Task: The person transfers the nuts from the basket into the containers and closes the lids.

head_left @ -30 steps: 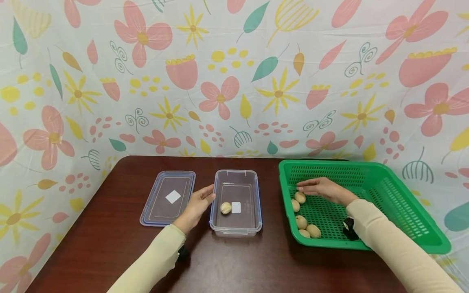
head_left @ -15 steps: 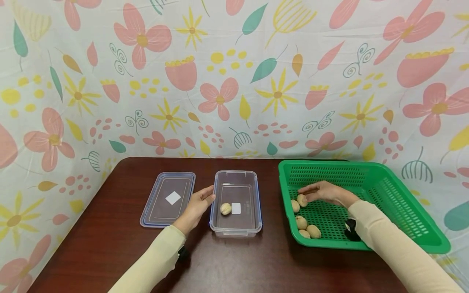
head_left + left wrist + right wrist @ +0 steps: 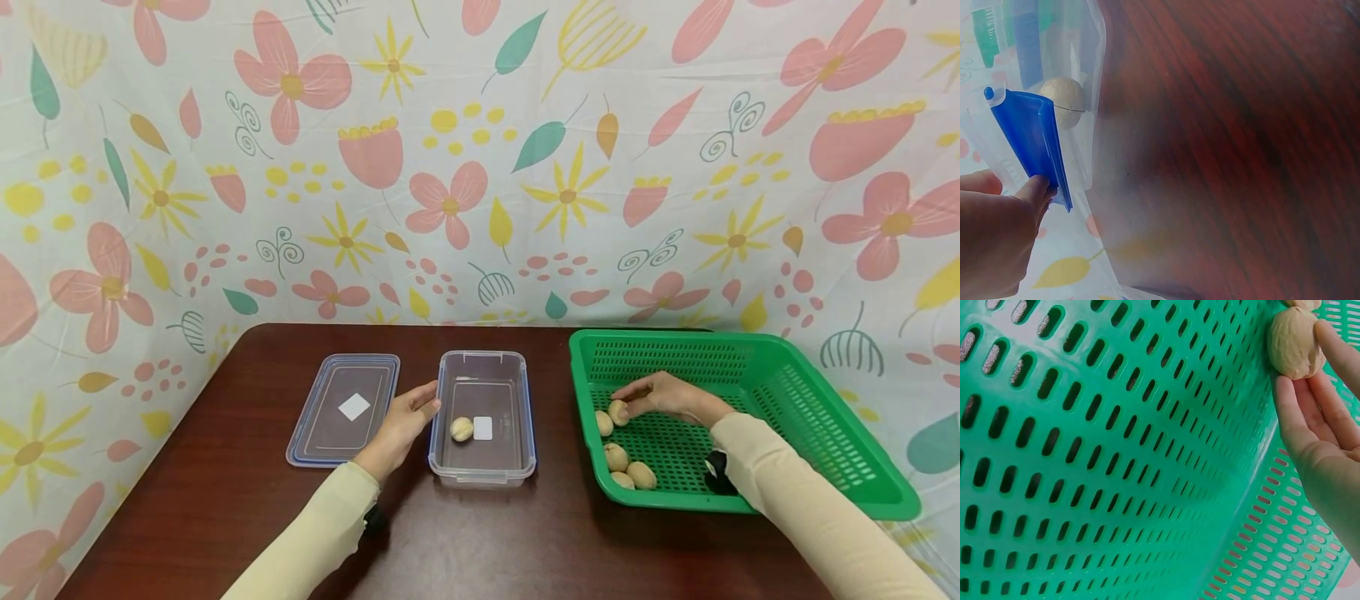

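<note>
A walnut (image 3: 618, 412) is pinched between the thumb and fingers of my right hand (image 3: 667, 395), low in the green basket (image 3: 678, 497) near its left wall. In the right wrist view, fingertips lie against the pale, ridged shell of this walnut (image 3: 1296, 347). Several other walnuts (image 3: 641, 475) rest along that side of the basket. My left hand (image 3: 401, 427) touches the left side of a clear plastic container (image 3: 483, 477), its fingers fairly straight. Close up, the thumb rests on the container's blue latch (image 3: 1032, 134). One walnut (image 3: 462, 429) sits inside the container.
Left of the container, a clear lid with a blue edge (image 3: 341, 433) lies flat on the dark brown table (image 3: 480, 542), bearing a white label. Behind the table hangs a flower-patterned cloth (image 3: 450, 167). The basket's raised walls surround my right hand.
My right hand has lowered its fingers onto a walnut, taken hold of it and shifted it slightly. My left hand stays at the container's side.
</note>
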`<move>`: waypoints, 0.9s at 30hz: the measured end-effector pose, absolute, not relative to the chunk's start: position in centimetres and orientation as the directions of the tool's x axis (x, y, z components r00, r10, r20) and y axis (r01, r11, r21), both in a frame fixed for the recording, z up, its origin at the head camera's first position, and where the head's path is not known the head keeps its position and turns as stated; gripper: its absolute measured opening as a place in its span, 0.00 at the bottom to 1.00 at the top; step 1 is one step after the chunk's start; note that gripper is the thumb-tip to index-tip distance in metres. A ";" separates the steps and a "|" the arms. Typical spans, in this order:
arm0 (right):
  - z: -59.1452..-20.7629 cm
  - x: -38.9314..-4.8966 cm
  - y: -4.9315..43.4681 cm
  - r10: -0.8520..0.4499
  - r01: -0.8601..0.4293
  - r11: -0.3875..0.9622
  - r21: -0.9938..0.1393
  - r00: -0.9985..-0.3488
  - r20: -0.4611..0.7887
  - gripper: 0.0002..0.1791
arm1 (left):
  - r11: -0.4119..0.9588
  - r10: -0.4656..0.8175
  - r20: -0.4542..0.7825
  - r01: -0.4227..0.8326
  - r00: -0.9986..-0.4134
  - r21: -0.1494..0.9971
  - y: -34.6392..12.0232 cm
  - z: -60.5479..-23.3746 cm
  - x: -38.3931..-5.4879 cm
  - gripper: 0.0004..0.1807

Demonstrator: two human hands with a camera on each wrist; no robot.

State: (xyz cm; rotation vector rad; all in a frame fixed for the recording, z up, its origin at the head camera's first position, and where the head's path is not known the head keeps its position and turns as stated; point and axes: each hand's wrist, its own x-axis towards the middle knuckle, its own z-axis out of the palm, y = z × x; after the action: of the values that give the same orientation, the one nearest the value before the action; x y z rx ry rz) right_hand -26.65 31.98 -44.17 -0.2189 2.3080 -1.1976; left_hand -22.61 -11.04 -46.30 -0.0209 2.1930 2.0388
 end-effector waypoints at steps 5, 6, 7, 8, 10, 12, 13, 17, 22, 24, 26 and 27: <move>-44.0 -26.5 31.8 -0.353 0.084 0.619 -0.781 -0.858 -0.372 0.30 | 0.054 0.089 -0.114 -0.110 -0.989 0.992 -11.0 -46.2 -22.6 0.25; -43.9 -26.5 31.7 -0.352 0.081 0.622 -0.778 -0.860 -0.370 0.30 | 0.052 0.088 -0.114 -0.110 -0.990 0.993 -11.0 -46.2 -22.6 0.25; -43.8 -26.5 31.7 -0.347 0.082 0.624 -0.777 -0.862 -0.369 0.30 | 0.051 0.088 -0.116 -0.112 -0.989 0.992 -10.9 -46.2 -22.6 0.25; -43.7 -26.5 31.7 -0.343 0.082 0.625 -0.776 -0.864 -0.368 0.30 | 0.050 0.088 -0.116 -0.112 -0.989 0.992 -10.9 -46.2 -22.6 0.25; -43.5 -26.5 31.6 -0.347 0.074 0.625 -0.777 -0.866 -0.361 0.30 | 0.055 0.090 -0.117 -0.112 -0.989 0.992 -11.0 -46.2 -22.6 0.25; -43.2 -26.5 31.5 -0.342 0.078 0.620 -0.781 -0.868 -0.359 0.30 | 0.056 0.090 -0.121 -0.116 -0.989 0.992 -11.0 -46.2 -22.6 0.25; -43.1 -26.5 31.5 -0.334 0.084 0.619 -0.781 -0.872 -0.358 0.30 | 0.057 0.092 -0.121 -0.117 -0.988 0.992 -11.0 -46.2 -22.6 0.25; -42.5 -26.7 31.4 -0.320 0.084 0.613 -0.786 -0.883 -0.344 0.31 | 0.061 0.095 -0.122 -0.116 -0.988 0.991 -11.0 -46.1 -22.5 0.25; -41.4 -26.7 31.4 -0.314 0.077 0.590 -0.803 -0.895 -0.316 0.33 | 0.060 0.091 -0.123 -0.118 -0.988 0.991 -11.0 -46.1 -22.4 0.25; -40.9 -26.7 31.3 -0.306 0.093 0.563 -0.821 -0.900 -0.311 0.34 | 0.068 0.089 -0.123 -0.117 -0.988 0.991 -11.0 -46.1 -22.5 0.25; -40.4 -26.7 31.2 -0.305 0.100 0.537 -0.838 -0.903 -0.304 0.35 | 0.077 0.088 -0.127 -0.121 -0.988 0.990 -11.0 -46.1 -22.5 0.25; -40.1 -26.6 31.2 -0.310 0.099 0.525 -0.845 -0.903 -0.298 0.35 | 0.083 0.088 -0.129 -0.121 -0.988 0.989 -11.0 -46.1 -22.5 0.25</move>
State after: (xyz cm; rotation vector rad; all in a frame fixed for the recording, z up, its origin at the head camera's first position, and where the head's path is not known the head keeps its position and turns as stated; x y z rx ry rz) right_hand -26.63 31.20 -40.12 -0.1723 2.3537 -1.3431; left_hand -22.52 -11.01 -46.11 -0.0340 2.1922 2.0282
